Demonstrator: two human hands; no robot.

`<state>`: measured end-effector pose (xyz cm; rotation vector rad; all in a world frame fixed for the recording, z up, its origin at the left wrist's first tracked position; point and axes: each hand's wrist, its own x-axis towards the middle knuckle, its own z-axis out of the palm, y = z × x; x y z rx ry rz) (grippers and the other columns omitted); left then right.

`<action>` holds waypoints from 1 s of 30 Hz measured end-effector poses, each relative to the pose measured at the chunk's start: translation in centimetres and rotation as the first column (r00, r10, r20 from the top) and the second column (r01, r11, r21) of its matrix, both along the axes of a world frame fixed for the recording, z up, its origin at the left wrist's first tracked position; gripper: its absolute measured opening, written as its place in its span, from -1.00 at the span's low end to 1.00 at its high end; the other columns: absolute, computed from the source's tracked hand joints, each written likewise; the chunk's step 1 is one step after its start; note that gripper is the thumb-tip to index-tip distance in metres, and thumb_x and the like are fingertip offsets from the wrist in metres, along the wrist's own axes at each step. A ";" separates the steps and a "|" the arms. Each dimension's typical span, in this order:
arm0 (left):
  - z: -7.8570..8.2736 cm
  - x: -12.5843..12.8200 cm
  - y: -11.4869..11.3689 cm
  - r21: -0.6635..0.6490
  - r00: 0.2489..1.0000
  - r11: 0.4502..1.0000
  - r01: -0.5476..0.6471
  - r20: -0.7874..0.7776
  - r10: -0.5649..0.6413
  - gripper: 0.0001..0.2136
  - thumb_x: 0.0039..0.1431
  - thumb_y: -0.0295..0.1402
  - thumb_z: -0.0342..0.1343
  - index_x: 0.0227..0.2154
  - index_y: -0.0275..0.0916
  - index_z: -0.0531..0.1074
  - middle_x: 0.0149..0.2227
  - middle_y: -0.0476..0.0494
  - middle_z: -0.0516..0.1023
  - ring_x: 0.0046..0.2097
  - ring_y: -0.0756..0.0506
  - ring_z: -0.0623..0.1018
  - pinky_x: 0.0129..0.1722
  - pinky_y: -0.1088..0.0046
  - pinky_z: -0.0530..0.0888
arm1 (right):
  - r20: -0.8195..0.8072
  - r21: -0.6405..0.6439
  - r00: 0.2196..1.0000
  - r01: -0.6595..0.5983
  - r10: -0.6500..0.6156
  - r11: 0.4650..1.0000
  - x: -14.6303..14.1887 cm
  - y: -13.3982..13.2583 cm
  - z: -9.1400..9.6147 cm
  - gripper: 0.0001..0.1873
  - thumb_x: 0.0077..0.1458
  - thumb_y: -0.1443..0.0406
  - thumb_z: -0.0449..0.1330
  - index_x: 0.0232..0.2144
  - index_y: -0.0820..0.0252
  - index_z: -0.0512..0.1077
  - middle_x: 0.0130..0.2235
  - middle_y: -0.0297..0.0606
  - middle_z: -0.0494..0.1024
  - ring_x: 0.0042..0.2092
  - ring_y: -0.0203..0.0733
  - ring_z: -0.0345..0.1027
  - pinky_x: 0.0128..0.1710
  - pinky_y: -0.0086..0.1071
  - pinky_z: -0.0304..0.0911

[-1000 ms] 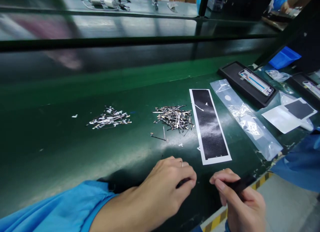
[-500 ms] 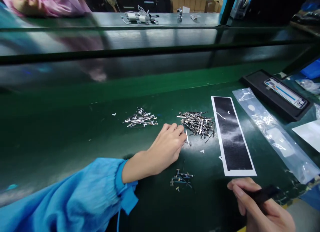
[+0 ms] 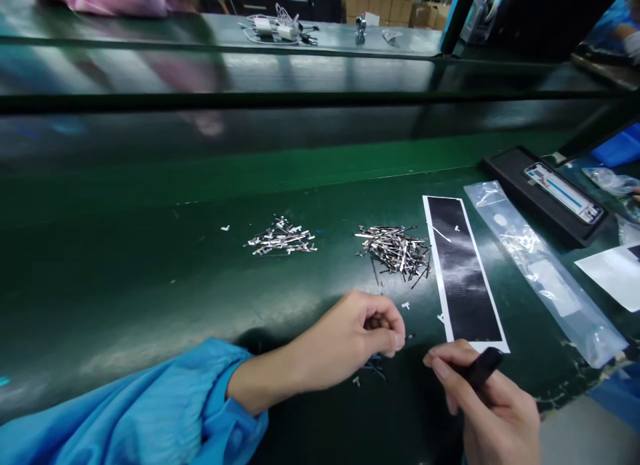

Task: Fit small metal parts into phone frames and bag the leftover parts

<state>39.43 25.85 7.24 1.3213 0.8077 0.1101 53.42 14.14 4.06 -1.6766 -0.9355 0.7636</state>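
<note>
Now, in the head view, the left hand [image 3: 353, 338] has returned from the strip pile [image 3: 397, 250] to the nearer strips [image 3: 376, 367], so work seems there; its fingers are narrow, contents I cannot tell; the right hand [image 3: 483, 401] grips a black tool [image 3: 484, 366]

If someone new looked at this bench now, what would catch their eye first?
Probably the black, white-edged sheet, right of centre on the green bench. Just left of it lies a dense pile of thin dark and silvery strips, with a smaller pile farther left. Nearest the camera, the left hand is beside some small bluish parts, and the right hand holds a dark, pen-like tool.
</note>
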 end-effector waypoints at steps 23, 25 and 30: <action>-0.2 -0.2 -2.7 0.650 0.874 0.589 0.480 -0.409 -0.262 -0.83 0.18 -0.51 -0.13 -0.46 -0.28 0.32 -0.35 -0.09 0.35 -0.27 -0.08 0.31 -0.12 0.27 0.20 | 0.213 -0.042 0.911 -0.352 0.353 0.935 0.1 -1.8 -1.6 -0.87 0.07 0.37 0.03 -0.50 0.19 0.32 -0.51 -0.37 0.34 -0.48 -0.40 0.26 -0.46 -0.57 0.15; -0.6 -0.4 -1.5 0.747 0.870 0.455 0.485 -0.466 -0.163 -0.80 0.20 -0.47 -0.15 -0.46 -0.30 0.35 -0.38 -0.13 0.35 -0.31 -0.11 0.28 -0.20 0.25 0.22 | 0.248 -0.033 0.921 -0.301 0.300 0.953 -0.1 -1.8 -1.8 -0.87 0.08 0.37 0.02 -0.48 0.18 0.32 -0.49 -0.36 0.35 -0.44 -0.39 0.30 -0.40 -0.58 0.16; -1.8 0.4 2.3 0.840 0.856 0.186 0.510 -0.516 -0.020 -0.81 0.16 -0.51 -0.14 -0.38 -0.37 0.38 -0.32 -0.24 0.36 -0.25 -0.18 0.28 -0.26 0.24 0.20 | 0.272 0.002 0.942 -0.207 0.199 0.978 -0.3 -1.6 -1.1 -0.86 0.07 0.34 0.05 -0.50 0.18 0.34 -0.51 -0.39 0.34 -0.46 -0.43 0.24 -0.42 -0.60 0.12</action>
